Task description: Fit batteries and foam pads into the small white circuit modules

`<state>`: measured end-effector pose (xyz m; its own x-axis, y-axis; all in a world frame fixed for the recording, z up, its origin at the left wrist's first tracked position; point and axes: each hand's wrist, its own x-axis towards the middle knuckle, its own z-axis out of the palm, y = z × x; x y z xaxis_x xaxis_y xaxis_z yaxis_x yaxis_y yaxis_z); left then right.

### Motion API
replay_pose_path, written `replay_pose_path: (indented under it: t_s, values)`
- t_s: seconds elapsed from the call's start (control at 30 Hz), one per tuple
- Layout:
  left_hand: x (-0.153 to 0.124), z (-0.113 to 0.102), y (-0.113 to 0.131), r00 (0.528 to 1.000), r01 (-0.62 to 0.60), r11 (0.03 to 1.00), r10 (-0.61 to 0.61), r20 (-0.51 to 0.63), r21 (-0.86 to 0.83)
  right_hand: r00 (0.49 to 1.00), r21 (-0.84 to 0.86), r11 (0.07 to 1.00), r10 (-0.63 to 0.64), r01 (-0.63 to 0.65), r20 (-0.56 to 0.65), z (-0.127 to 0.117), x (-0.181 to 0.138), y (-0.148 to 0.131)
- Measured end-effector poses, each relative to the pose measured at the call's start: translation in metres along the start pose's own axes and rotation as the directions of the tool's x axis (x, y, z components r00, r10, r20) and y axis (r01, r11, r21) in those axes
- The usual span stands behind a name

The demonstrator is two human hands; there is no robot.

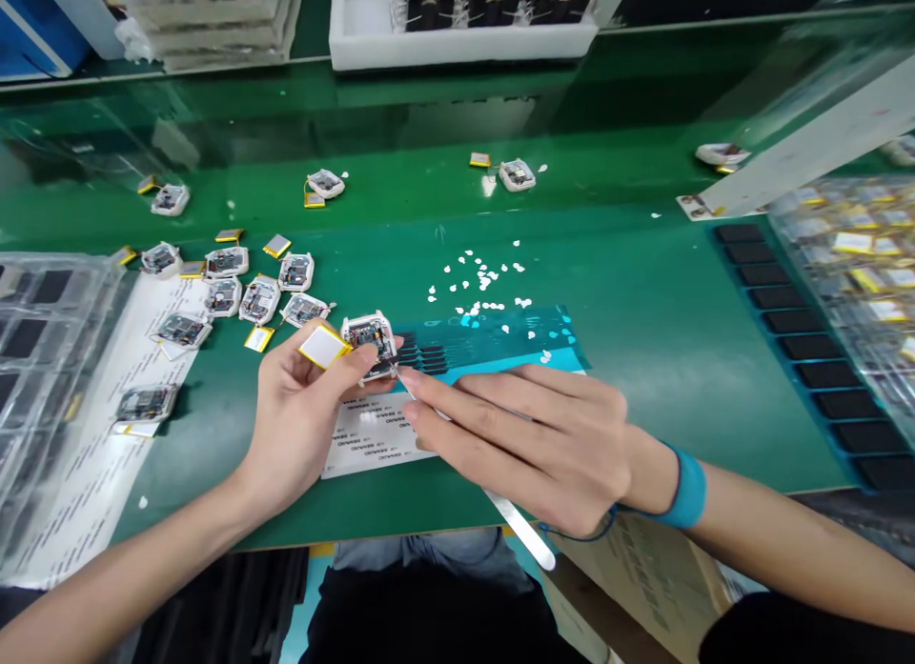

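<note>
My left hand [300, 407] is closed round a white watch-like housing [369, 336] with a bare circuit board inside. A yellow-edged battery [324, 346] hangs at its left side, over my fingers. My right hand [529, 426] grips a pair of metal tweezers [520, 529], whose tips meet the housing's lower right edge beside a small black strip. Below the hands lies a printed white sheet [378, 431]. A blue film [493, 340] with rows of small black strips [429, 359] lies partly behind the housing.
Several similar housings [259, 299] with batteries lie at the left, and a few farther back. White paper bits [486, 281] are scattered mid-table. Black pads [807, 347] line the right, near a tray of batteries [864, 254]. A white post [807, 130] stands at the back right.
</note>
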<state>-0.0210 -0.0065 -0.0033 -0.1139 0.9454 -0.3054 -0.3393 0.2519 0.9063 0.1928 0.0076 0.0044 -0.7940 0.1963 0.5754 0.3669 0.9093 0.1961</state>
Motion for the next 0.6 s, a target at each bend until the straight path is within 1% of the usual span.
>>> replay_pose_path:
  t_s: [0.1, 0.2, 0.27, 0.33, 0.47, 0.6]
  values:
    - [-0.0001, -0.0006, -0.0034, 0.999, -0.031, 0.998, 0.031, -0.011, 0.045, 0.999, -0.032, 0.999, -0.042, 0.043, 0.005, 0.0009, 0.0006, -0.0029]
    - [-0.0008, -0.0017, -0.0068, 0.997, -0.074, 0.992, 0.073, 0.012, 0.099, 0.997, -0.043, 0.996, -0.08, 0.079, -0.023, 0.0039, 0.0019, -0.0052]
    - [-0.0015, -0.0023, -0.0081, 0.996, -0.093, 0.986, 0.09, 0.024, 0.139, 0.995, -0.037, 0.996, -0.079, 0.077, -0.057, 0.0058, 0.0023, -0.0062]
    - [-0.0019, -0.0026, -0.0083, 0.995, -0.101, 0.98, 0.097, 0.032, 0.171, 0.996, -0.022, 0.997, -0.069, 0.068, -0.064, 0.0069, 0.0021, -0.0065]
    - [-0.0023, -0.002, -0.0071, 0.994, -0.111, 0.975, 0.104, 0.046, 0.192, 0.998, 0.047, 0.998, -0.026, 0.029, -0.05, 0.0068, 0.0011, -0.0043]
    - [-0.0005, -0.0015, -0.0071, 0.993, -0.107, 0.977, 0.096, 0.07, 0.185, 0.996, 0.163, 0.982, 0.095, -0.093, -0.003, 0.0061, 0.0001, -0.0005]
